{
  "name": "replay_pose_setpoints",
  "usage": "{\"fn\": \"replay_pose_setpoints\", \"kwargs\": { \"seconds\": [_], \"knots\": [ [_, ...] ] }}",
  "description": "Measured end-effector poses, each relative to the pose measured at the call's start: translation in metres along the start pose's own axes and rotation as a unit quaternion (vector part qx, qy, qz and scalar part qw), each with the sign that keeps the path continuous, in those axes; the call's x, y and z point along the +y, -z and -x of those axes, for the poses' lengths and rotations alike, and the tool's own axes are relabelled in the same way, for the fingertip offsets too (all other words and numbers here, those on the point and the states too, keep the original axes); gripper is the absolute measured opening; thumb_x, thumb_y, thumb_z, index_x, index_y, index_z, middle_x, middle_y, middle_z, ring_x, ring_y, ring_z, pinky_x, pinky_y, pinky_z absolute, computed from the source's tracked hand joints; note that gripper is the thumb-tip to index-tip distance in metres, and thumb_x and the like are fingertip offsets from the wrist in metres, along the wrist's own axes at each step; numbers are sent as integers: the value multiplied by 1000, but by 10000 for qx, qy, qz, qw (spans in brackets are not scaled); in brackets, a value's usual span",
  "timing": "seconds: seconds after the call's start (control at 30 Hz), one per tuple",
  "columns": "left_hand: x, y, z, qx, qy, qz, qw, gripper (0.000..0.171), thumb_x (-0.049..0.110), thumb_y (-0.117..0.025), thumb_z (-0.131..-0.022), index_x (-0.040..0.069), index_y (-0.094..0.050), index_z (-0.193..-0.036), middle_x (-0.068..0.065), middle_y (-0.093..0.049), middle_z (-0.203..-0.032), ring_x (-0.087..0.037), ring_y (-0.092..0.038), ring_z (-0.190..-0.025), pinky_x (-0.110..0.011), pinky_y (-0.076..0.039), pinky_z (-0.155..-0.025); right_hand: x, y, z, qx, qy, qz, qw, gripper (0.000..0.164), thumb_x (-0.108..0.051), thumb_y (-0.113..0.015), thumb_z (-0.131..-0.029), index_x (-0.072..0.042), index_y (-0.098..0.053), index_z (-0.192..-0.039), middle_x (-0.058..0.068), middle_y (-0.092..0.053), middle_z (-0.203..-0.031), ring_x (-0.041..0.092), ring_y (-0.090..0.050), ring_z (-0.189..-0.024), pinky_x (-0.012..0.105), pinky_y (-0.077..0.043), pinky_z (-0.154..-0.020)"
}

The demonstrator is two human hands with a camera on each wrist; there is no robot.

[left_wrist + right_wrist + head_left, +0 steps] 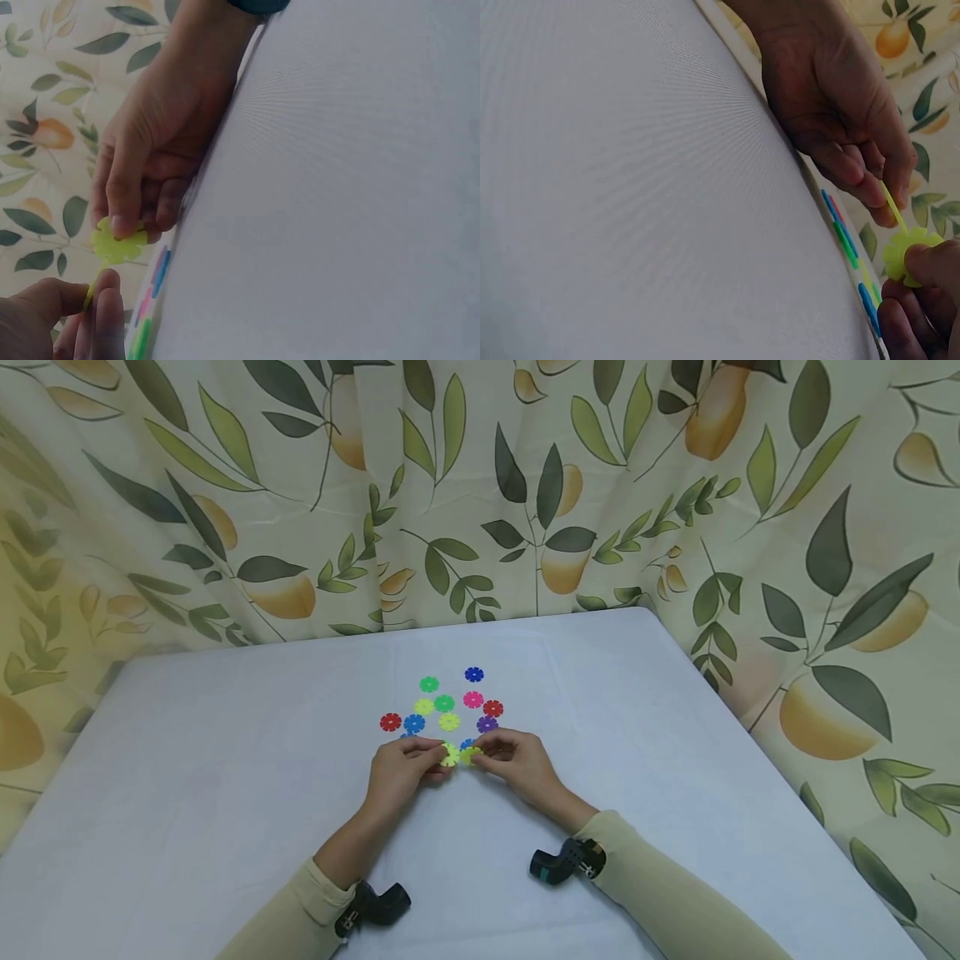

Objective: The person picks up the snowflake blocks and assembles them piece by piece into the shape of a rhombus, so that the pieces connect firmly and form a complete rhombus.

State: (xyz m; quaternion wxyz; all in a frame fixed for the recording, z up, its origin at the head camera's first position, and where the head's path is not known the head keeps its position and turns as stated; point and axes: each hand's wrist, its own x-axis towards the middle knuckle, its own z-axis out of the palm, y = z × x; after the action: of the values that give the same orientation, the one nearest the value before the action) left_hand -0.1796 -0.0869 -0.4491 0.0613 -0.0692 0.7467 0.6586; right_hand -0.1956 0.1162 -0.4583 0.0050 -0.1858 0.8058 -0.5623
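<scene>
Over the near middle of the table, my left hand (401,770) pinches a yellow notched plastic disc (450,755) between thumb and fingers. Opposite it, my right hand (525,768) pinches a second yellow notched disc (120,246) by its edge. The discs meet at their rims at an angle, one seen edge-on and the other face-on in the wrist views. Whether their slots are interlocked I cannot tell. Right behind my right fingertips lies a blue disc (468,744), partly hidden.
Several loose discs lie flat beyond the hands, among them a red one (391,722), a green one (429,684), a pink one (473,699) and a purple one (487,724). A white cloth covers the table (225,793). Behind hangs a leaf-patterned curtain (480,527).
</scene>
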Motion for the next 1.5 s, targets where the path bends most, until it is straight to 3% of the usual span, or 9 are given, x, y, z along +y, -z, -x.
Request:
{"fn": "replay_pose_setpoints", "kwargs": {
  "seconds": [0.77,1.1,1.33,1.5],
  "knots": [
    [2,-1,3,-117,26,124,9999,21,13,-73,-89,0,-72,-105,-13,-75,-89,-20,-74,-74,-25,-58,-69,-4,-4,0,-19,20,149,9999,11,-8,-77,-84,-7,-76,-95,6,-74,-93,14,-69,-80,22,-56,-77],
    [2,-3,5,-252,83,85,9996,22,11,-73,-89,-2,-71,-107,-13,-74,-90,-19,-73,-72,-27,-59,-69,-4,-6,1,-99,118,346,9993,11,2,-74,-84,2,-74,-95,15,-73,-91,29,-70,-80,24,-56,-74],
    [3,-1,4,-340,151,193,9991,24,11,-73,-89,-2,-71,-108,-14,-75,-92,-20,-74,-73,-26,-58,-70,-2,-5,3,1,139,224,9997,11,-7,-77,-84,-8,-76,-95,5,-74,-92,14,-69,-79,22,-56,-75],
    [2,0,3,-399,113,144,9990,25,15,-73,-89,-2,-72,-108,-15,-75,-93,-21,-74,-76,-27,-59,-70,-1,-4,3,105,129,110,9998,11,-10,-77,-84,-9,-76,-95,4,-74,-93,11,-68,-78,23,-56,-74]
  ]
}}
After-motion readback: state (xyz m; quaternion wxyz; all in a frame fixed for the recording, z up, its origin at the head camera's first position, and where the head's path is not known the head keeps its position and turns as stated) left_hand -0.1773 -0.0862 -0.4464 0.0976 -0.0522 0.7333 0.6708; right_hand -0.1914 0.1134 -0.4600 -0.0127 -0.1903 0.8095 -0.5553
